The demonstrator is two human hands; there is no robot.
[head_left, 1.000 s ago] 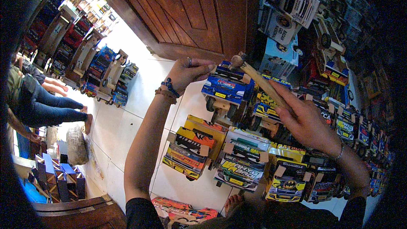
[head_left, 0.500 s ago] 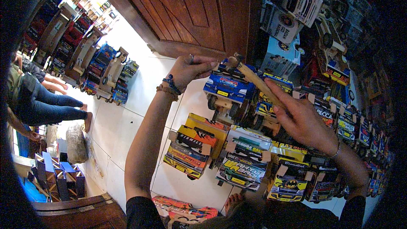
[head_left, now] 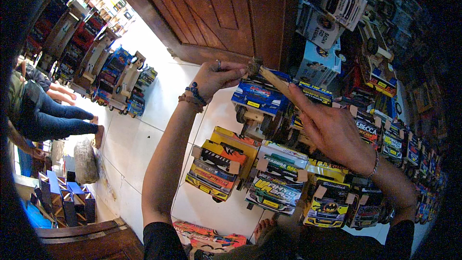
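Observation:
My right hand [head_left: 339, 135] is wrapped round the pale wooden handle of a hammer [head_left: 275, 84], its index finger lying along the handle. The dark hammer head is at the top of a blue toy truck [head_left: 260, 98], right beside my left fingertips. My left hand [head_left: 219, 78], with a ring and wrist bracelets, pinches at the truck's upper left edge. Whatever sits between those fingers is too small to make out. Wheels and a bare wooden underside show below the blue front. Another toy truck [head_left: 313, 95] stands to its right, partly behind my right hand.
More toy trucks, one yellow and orange [head_left: 211, 171] and one green and white [head_left: 276, 185], stand nearer me on white tiles. Packed trucks fill the right. A brown wooden door [head_left: 207, 14] stands behind. A person in jeans [head_left: 60, 118] sits at the left, near a stone-like block [head_left: 86, 162].
The hammer head has come left and slightly up, closer to my left fingertips. My right hand has shifted left with it, while my left hand has stayed nearly still.

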